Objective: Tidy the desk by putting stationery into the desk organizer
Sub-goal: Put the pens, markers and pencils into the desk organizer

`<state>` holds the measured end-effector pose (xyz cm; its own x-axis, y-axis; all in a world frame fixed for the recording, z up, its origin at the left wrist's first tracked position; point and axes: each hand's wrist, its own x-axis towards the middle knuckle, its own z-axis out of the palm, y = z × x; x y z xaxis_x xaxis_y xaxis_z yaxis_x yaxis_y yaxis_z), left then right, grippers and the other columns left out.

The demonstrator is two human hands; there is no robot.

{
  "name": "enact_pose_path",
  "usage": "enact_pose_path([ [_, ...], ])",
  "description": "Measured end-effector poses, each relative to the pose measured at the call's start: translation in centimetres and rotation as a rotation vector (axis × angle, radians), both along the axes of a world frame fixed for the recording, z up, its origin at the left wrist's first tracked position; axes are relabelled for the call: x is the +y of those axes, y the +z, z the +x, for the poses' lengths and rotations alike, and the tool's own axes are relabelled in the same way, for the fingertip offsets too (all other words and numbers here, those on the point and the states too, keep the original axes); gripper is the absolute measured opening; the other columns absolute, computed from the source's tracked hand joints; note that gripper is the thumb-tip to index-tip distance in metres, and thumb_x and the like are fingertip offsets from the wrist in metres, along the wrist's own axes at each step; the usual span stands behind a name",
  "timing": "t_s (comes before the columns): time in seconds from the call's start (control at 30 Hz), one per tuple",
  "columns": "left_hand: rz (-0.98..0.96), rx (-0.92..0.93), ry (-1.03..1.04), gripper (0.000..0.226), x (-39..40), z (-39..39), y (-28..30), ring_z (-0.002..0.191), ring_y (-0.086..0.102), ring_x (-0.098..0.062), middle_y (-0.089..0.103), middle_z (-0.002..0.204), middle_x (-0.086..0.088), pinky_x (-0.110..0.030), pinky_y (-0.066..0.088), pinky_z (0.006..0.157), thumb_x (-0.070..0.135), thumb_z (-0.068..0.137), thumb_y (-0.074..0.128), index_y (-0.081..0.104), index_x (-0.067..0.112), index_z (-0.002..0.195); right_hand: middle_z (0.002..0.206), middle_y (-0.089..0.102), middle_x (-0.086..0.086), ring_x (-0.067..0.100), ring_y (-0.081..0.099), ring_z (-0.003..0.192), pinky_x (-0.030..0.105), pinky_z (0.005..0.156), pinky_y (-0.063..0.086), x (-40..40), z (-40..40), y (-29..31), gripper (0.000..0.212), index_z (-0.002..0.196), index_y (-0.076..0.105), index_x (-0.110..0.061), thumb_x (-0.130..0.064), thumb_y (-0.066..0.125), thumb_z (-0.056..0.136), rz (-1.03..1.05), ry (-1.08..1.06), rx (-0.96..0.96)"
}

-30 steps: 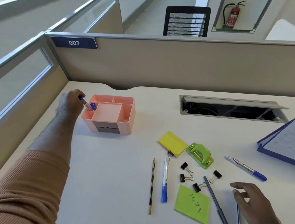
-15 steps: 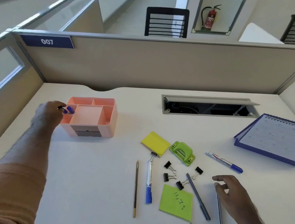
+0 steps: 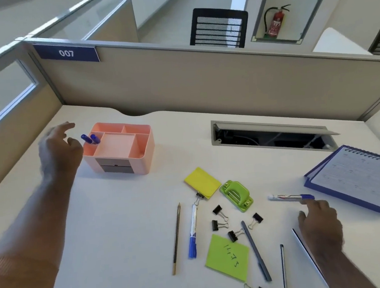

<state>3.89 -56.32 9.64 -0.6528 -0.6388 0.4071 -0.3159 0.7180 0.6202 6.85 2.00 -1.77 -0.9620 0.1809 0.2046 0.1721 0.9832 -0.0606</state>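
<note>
Beside the pink desk organizer (image 3: 119, 149), at its left wall, the left hand (image 3: 58, 149) hangs with fingers spread and loose, holding nothing, blurred enough that finer detail is lost. Just past its fingertips two blue-capped pens (image 3: 91, 139) stand tilted in the organizer's left compartment; the other compartments show nothing inside. Across the bench (image 3: 122, 217), the right hand (image 3: 319, 220) lies low with fingers loosely extended, one fingertip touching or nearly touching the blue end of a white marker (image 3: 291, 196); whether it grips the marker I cannot tell, though nothing looks pinched. Between the hands the job looks barely begun: a pencil (image 3: 176, 238), a blue-capped pen (image 3: 193, 232), a grey pen (image 3: 256, 250), several black binder clips (image 3: 220, 224), a yellow note pad (image 3: 202, 182), a green sticky note (image 3: 227, 256) and a green hole punch (image 3: 236, 194) all lie loose, well apart from the organizer. A spiral notebook (image 3: 359, 176) sits at the far right.
</note>
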Motion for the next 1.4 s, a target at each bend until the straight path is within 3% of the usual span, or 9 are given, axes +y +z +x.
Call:
enact_pose_path([
  [0.17, -0.002, 0.063, 0.002, 0.042, 2.2, 2.0, -0.5, 0.108, 0.060, -0.032, 0.061, 0.129, -0.016, -0.041, 0.052, 0.088, -0.008, 0.087, 0.051, 0.066, 0.008, 0.123, 0.112, 0.062, 0.020, 0.043, 0.058, 0.087, 0.047, 0.056, 0.052, 0.6, -2.0, -0.9, 0.054, 0.118, 0.065, -0.009, -0.002, 0.077, 0.066, 0.126, 0.162, -0.028],
  [0.33, -0.089, 0.104, -0.086, 0.048, 2.9, 2.9, -2.5, 0.106, 0.058, -0.036, 0.064, 0.122, -0.014, -0.050, 0.050, 0.094, -0.010, 0.077, 0.052, 0.069, 0.011, 0.116, 0.079, 0.061, 0.015, 0.036, 0.053, 0.064, 0.033, 0.048, 0.041, 1.0, -3.0, -1.7, 0.018, 0.097, 0.069, -0.007, -0.005, 0.055, 0.088, 0.307, 0.246, 0.041],
  [0.47, -0.108, 0.084, -0.096, 0.041, 5.7, 4.2, -3.3, 0.116, 0.053, -0.036, 0.062, 0.125, -0.016, -0.049, 0.048, 0.096, -0.010, 0.080, 0.056, 0.068, 0.007, 0.116, 0.066, 0.056, 0.013, 0.032, 0.050, 0.055, 0.028, 0.050, 0.031, 0.0, -3.1, 0.2, 0.029, 0.086, 0.066, -0.005, -0.018, 0.041, 0.090, 0.260, 0.279, 0.059],
  [0.63, -0.028, 0.103, -0.241, 0.035, 9.5, 5.3, -4.3, 0.099, 0.061, -0.031, 0.066, 0.110, -0.009, -0.039, 0.054, 0.084, -0.013, 0.078, 0.059, 0.071, 0.009, 0.103, 0.091, 0.060, 0.001, 0.012, 0.061, 0.076, 0.037, 0.064, 0.050, -7.0, -1.9, 5.2, 0.004, 0.094, 0.060, -0.023, -0.021, 0.058, 0.092, -0.649, 0.203, 0.042],
  [0.73, 0.193, 0.054, -0.503, 0.034, 13.2, 6.6, -4.2, 0.080, 0.063, -0.006, 0.067, 0.097, 0.015, -0.018, 0.050, 0.069, 0.001, 0.083, 0.063, 0.068, 0.030, 0.099, 0.093, 0.071, 0.004, 0.015, 0.070, 0.084, 0.037, 0.069, 0.058, -12.6, -0.1, 7.3, 0.007, 0.095, 0.062, -0.021, -0.017, 0.063, 0.089, -1.251, 0.111, -0.079],
  [0.93, 0.686, -0.061, -0.823, 0.027, 18.3, 8.8, -3.9, 0.088, 0.071, -0.011, 0.071, 0.100, 0.016, -0.025, 0.056, 0.081, 0.011, 0.088, 0.071, 0.072, 0.028, 0.108, 0.097, 0.074, 0.002, 0.017, 0.072, 0.086, 0.026, 0.056, 0.050, -20.8, 3.7, 9.1, 0.057, 0.104, 0.063, -0.021, -0.047, 0.084, 0.057, -1.817, 0.056, -0.407],
  [1.0, 0.699, -0.053, -0.794, 0.029, 18.2, 9.0, -3.5, 0.081, 0.071, -0.017, 0.073, 0.094, 0.009, -0.029, 0.057, 0.078, 0.003, 0.088, 0.069, 0.074, 0.028, 0.101, 0.096, 0.074, -0.004, 0.011, 0.070, 0.080, 0.024, 0.056, 0.047, -22.0, 4.1, 9.0, 0.075, 0.104, 0.065, -0.025, -0.055, 0.088, 0.039, -1.869, 0.048, -0.444],
  [1.13, 0.736, -0.070, -0.695, 0.024, 17.0, 8.7, -2.1, 0.068, 0.069, -0.015, 0.077, 0.087, 0.003, -0.025, 0.054, 0.065, 0.000, 0.085, 0.071, 0.073, 0.021, 0.094, 0.104, 0.074, -0.004, 0.014, 0.069, 0.083, 0.025, 0.058, 0.048, -22.4, 4.1, 8.7, 0.031, 0.110, 0.064, -0.021, -0.020, 0.070, 0.080, -1.791, 0.089, -0.547],
  [1.4, 0.433, 0.164, -0.358, 0.029, 3.1, 5.8, 2.5, 0.070, 0.065, 0.006, 0.075, 0.079, 0.020, -0.006, 0.048, 0.067, 0.004, 0.087, 0.069, 0.071, 0.033, 0.088, 0.104, 0.070, 0.005, 0.013, 0.066, 0.066, 0.028, 0.053, 0.048, -13.6, 3.6, 5.9, 0.028, 0.097, 0.063, -0.026, 0.000, 0.060, 0.088, -1.299, 0.029, -0.289],
])
